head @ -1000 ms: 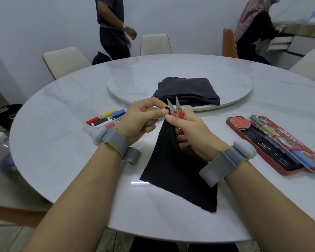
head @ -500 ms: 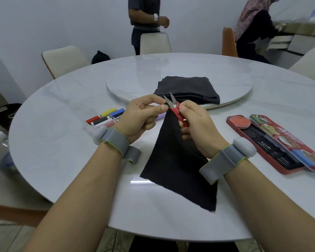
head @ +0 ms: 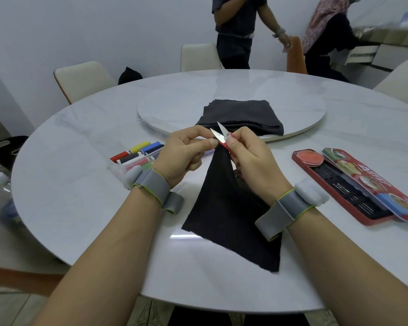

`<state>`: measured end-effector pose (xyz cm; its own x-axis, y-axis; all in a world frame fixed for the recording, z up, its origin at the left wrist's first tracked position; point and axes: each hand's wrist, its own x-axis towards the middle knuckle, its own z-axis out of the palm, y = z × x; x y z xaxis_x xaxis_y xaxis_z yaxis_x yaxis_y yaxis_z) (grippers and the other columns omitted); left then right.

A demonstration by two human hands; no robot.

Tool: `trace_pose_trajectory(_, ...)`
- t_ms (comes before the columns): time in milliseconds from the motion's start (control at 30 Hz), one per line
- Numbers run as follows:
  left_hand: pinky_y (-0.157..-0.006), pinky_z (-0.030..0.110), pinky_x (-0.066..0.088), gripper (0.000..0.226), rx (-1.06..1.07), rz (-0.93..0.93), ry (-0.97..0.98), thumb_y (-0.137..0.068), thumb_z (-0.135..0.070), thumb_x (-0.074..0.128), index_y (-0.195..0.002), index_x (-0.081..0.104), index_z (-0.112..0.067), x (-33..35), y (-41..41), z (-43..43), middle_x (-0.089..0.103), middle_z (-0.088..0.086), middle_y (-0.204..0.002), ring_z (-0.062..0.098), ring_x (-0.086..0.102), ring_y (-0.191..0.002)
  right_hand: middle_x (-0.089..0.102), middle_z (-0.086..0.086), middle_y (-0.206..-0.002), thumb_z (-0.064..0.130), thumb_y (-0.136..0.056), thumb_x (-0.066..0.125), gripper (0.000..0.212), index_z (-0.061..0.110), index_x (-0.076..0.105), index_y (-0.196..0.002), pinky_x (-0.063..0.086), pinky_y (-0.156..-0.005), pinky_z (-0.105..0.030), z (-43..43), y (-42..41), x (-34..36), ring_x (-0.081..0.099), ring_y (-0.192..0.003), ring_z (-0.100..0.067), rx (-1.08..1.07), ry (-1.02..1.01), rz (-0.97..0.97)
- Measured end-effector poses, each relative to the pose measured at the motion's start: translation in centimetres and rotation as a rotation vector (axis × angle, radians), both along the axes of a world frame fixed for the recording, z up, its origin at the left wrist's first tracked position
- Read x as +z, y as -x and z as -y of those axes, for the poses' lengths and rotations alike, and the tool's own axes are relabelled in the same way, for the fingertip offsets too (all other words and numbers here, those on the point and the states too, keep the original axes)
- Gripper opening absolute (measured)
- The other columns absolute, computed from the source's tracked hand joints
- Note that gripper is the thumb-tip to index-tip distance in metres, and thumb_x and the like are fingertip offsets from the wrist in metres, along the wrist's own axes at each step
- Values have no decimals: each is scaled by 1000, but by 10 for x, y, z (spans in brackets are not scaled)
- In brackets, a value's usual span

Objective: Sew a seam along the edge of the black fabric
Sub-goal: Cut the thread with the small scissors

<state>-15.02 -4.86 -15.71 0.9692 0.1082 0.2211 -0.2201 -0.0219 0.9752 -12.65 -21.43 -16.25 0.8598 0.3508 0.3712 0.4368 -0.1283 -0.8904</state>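
A piece of black fabric [head: 229, 212] hangs from between my hands down onto the white table, its lower edge lying flat. My left hand [head: 184, 151] pinches the fabric's top corner between thumb and forefinger. My right hand [head: 252, 163] grips small red-handled thread snips [head: 222, 136], whose blades are parted and point up and left, right beside my left fingertips. No thread or needle can be made out.
Colored thread spools [head: 139, 154] lie left of my hands. A red needle case [head: 353, 184] lies open at the right. A stack of folded dark cloth [head: 243, 116] sits on the turntable [head: 292, 107]. Two people and chairs are beyond the table's far edge.
The snips tilted from upright to pointing up and left, toward my left fingertips. The person in the background walked from left to right. My hands and the fabric barely shifted.
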Motion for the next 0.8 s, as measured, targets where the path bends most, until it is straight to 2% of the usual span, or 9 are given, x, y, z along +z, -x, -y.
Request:
trace_pose_trajectory(67,-43,19,18,14,9,3,0,-91,2,62,-83,66,-10,0,0,-1,29,-5,-46,10,19,-45,44,8,-67,29,-96,60,24,7,52,-90,37,-59,-26,0,4,0,39,-61,-6,-23,54,100)
trace_pose_trajectory(133,-42,19,20,13,17,2,-15,-92,1,61,-85,66,-9,1,0,-3,31,-6,-46,10,20,-44,44,10,-66,24,-92,66,25,4,51,-94,34,-58,-18,-1,6,1,40,-60,-6,-59,123,209)
trace_pose_trajectory(300,-42,19,18,14,-19,-7,-17,-91,2,61,-83,63,-8,0,-1,-2,30,-6,-44,10,19,-43,47,7,-64,17,-95,63,16,14,48,-91,34,-57,-18,2,-1,-4,44,-61,-12,-102,214,339)
trace_pose_trajectory(500,-42,17,19,12,-31,-2,-35,-91,2,61,-84,63,-8,-1,0,-4,30,-6,-44,9,19,-41,44,5,-59,19,-98,59,14,9,50,-96,33,-56,-22,2,-3,-6,43,-63,-21,-96,274,440)
trace_pose_trajectory(667,-42,19,18,15,-32,-9,-12,-91,2,62,-82,65,-10,-2,-1,-3,29,-2,-47,11,19,-44,48,4,-62,19,-96,62,15,12,50,-94,34,-57,-20,2,0,-5,44,-63,-17,-113,226,408)
trace_pose_trajectory(733,-42,18,18,18,-38,-10,9,-91,2,61,-80,65,-11,-1,1,-3,31,-3,-47,10,20,-43,48,7,-64,21,-96,63,15,12,50,-93,35,-58,-17,1,2,-3,44,-61,-10,-98,183,322)
trace_pose_trajectory(800,-41,18,18,20,-42,-13,17,-91,3,61,-79,64,-12,0,2,-4,32,-5,-46,8,21,-43,46,10,-65,27,-98,59,18,12,52,-91,35,-60,-21,1,2,-3,41,-60,-6,-40,102,164)
